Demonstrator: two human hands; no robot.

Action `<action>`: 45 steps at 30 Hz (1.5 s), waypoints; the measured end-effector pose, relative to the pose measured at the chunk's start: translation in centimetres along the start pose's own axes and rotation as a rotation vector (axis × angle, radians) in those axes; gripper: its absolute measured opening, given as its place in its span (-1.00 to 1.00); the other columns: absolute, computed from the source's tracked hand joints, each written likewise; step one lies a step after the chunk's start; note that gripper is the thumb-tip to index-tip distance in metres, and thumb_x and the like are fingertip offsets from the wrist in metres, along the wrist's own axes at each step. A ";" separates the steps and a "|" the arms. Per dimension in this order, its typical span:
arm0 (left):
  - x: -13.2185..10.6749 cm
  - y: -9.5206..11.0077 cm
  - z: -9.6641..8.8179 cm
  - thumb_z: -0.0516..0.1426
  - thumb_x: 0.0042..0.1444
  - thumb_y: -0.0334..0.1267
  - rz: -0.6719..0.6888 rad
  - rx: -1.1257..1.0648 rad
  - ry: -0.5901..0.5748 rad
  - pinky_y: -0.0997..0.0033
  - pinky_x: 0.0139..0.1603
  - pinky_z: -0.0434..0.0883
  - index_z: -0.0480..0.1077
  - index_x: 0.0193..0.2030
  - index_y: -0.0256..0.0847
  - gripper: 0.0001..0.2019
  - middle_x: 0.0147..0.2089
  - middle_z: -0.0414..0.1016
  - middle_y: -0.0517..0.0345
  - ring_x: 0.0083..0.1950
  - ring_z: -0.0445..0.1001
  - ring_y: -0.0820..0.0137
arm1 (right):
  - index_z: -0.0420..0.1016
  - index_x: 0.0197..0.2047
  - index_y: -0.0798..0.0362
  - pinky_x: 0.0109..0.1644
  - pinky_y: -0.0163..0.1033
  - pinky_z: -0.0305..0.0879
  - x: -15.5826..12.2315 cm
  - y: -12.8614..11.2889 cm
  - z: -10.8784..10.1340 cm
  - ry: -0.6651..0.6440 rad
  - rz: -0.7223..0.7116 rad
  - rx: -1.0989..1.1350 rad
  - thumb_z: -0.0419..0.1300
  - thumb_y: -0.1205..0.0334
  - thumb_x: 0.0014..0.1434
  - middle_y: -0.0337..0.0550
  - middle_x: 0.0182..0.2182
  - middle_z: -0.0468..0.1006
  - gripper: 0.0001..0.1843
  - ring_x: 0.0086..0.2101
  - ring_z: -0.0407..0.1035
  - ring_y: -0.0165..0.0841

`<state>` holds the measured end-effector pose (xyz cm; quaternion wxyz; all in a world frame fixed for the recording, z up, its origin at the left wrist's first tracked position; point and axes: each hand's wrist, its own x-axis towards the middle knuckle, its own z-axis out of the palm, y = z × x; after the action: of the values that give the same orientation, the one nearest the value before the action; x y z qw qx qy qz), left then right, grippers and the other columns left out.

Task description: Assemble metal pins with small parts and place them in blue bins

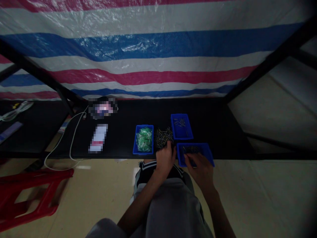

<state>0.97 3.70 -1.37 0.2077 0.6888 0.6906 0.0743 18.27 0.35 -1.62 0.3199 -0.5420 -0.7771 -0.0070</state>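
Observation:
A pile of loose metal pieces point(163, 137), thin like nails or screws, lies on the black table. My left hand point(165, 160) rests at the pile's near edge, its fingers curled in. Whatever it may hold is hidden. Over the near right blue tray point(209, 155) is my right hand point(201, 167), thumb and fingertips drawn together in a pinch. What sits between those fingertips is too small and dark to make out. Several similar thin metal pieces point(192, 149) lie in that tray. Behind it, another blue tray point(189, 132) holds several more of them.
Left of the pile stands a blue tray point(135, 148) with a clear bag of green pieces point(145, 139). Farther left are a blurred-out white item point(99, 137) and a white cable point(71, 145). A red stool point(37, 178) stands on the floor. Striped sheeting point(153, 43) hangs behind the table point(210, 115).

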 end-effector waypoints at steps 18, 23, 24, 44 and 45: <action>-0.9 0.4 -3.1 0.02 0.40 -0.48 0.038 0.115 -0.183 0.38 -0.22 0.53 0.28 0.21 -0.35 -0.72 -0.13 0.68 -0.17 -0.11 0.74 0.15 | 0.55 -0.24 0.02 -0.18 -0.19 0.37 1.5 -1.3 0.5 0.025 -0.032 0.104 0.23 0.24 0.42 -0.22 -0.39 0.67 -0.85 -0.40 0.51 -0.34; -2.6 -0.6 -3.5 0.02 0.41 -0.46 -0.011 0.123 -0.191 0.37 -0.23 0.51 0.29 0.19 -0.35 -0.74 -0.17 0.68 -0.18 -0.12 0.74 0.13 | 0.55 -0.23 0.02 -0.19 -0.19 0.34 1.7 -1.5 0.8 0.014 -0.033 0.069 0.24 0.26 0.41 -0.24 -0.42 0.65 -0.87 -0.40 0.50 -0.33; -2.9 -0.8 -3.5 0.02 0.42 -0.45 -0.033 0.121 -0.190 0.36 -0.23 0.51 0.30 0.18 -0.34 -0.76 -0.18 0.68 -0.17 -0.13 0.74 0.13 | 0.55 -0.23 0.02 -0.20 -0.18 0.33 1.7 -1.5 0.9 0.014 -0.034 0.058 0.25 0.25 0.41 -0.24 -0.42 0.65 -0.86 -0.41 0.50 -0.34; -6.8 -5.5 -4.0 0.05 0.36 -0.32 -0.018 -0.531 -0.063 0.40 -0.25 0.32 0.40 -0.11 -0.12 -0.90 -0.31 0.57 0.18 -0.27 0.57 0.33 | 0.54 -0.35 0.02 -0.33 -0.20 0.22 2.3 -2.5 2.7 0.186 0.112 -0.111 0.25 0.15 0.43 -0.21 -0.52 0.57 -0.72 -0.51 0.40 -0.35; -6.9 -5.5 -4.1 0.06 0.36 -0.31 -0.020 -0.537 -0.066 0.40 -0.26 0.31 0.40 -0.11 -0.12 -0.90 -0.32 0.56 0.19 -0.28 0.55 0.33 | 0.54 -0.35 0.02 -0.33 -0.20 0.22 2.4 -2.6 2.8 0.193 0.119 -0.116 0.24 0.15 0.43 -0.20 -0.52 0.58 -0.72 -0.51 0.40 -0.35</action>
<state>-5.88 -2.52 1.43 0.4061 0.6041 0.6458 0.2304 14.25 2.27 -1.78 0.3611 -0.6015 -0.7075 -0.0849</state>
